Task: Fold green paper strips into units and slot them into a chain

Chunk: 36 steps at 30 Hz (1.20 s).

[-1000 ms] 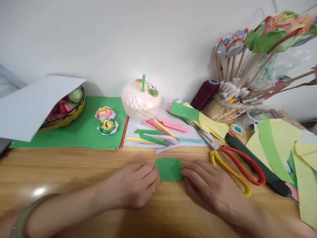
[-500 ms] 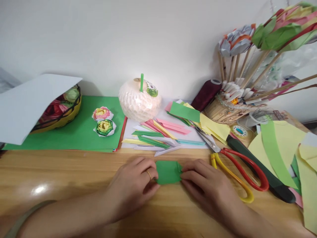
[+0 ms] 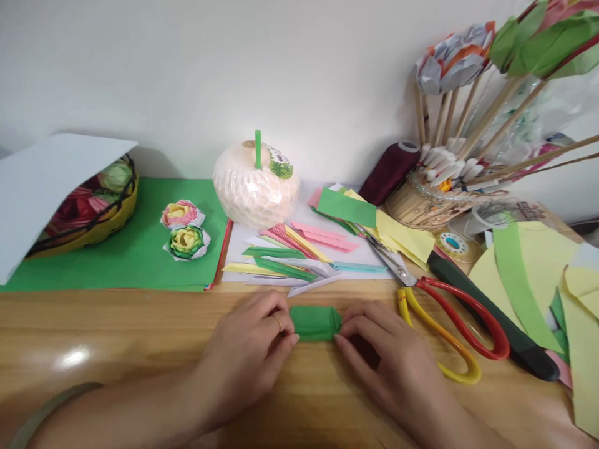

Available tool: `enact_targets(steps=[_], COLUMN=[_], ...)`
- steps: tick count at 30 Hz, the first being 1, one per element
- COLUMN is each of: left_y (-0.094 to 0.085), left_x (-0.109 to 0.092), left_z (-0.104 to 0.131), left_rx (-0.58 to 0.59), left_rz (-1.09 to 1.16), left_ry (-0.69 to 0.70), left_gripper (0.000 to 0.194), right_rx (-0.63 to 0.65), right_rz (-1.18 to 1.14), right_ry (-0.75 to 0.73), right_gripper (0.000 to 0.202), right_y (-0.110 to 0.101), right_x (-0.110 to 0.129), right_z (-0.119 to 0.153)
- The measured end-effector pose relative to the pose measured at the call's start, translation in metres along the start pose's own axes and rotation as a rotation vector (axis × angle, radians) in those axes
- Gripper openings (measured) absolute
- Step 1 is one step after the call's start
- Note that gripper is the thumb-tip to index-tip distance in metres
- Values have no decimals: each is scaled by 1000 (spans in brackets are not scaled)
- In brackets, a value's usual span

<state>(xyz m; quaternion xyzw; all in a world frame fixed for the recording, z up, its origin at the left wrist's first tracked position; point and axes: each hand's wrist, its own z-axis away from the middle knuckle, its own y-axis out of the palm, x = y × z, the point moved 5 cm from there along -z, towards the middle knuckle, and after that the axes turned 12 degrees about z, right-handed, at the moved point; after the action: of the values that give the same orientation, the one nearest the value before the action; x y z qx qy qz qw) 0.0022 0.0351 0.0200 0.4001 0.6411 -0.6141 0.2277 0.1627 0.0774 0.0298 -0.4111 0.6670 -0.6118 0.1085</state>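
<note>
A small piece of green paper lies on the wooden table, with a narrow fold along its near edge and a folded corner at the right. My left hand pinches its left end between thumb and fingers. On the opposite end, my right hand grips the paper the same way. Just beyond the hands, folded paper strips in green, yellow, pink and white are heaped on a white sheet. Red-and-yellow-handled scissors lie close to the right of my right hand.
Two paper flowers sit on green sheets at left, beside a basket under white card. A white round container with a green straw stands behind. A wicker holder with sticks and yellow paper scraps occupy the right.
The near edge of the green paper has been folded upward, so the piece looks narrower. Both thumbs have moved up onto it. The view has shifted slightly.
</note>
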Motion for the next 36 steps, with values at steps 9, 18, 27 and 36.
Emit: enact_targets(steps=[9, 18, 27, 36], left_y=[5, 8, 8, 6], left_x=[2, 4, 6, 6], left_z=[-6, -8, -9, -10], left_rx=[94, 92, 150, 196], left_rz=[-170, -302, -268, -215], left_ry=[-67, -36, -87, -146], left_gripper=[19, 15, 14, 18], right_rx=[35, 66, 43, -33], right_rz=[56, 106, 80, 148], right_ry=[21, 35, -3, -90], right_gripper=[13, 13, 9, 19], right_y=[3, 8, 5, -2], right_x=[3, 2, 1, 2], right_z=[-3, -4, -1, 0])
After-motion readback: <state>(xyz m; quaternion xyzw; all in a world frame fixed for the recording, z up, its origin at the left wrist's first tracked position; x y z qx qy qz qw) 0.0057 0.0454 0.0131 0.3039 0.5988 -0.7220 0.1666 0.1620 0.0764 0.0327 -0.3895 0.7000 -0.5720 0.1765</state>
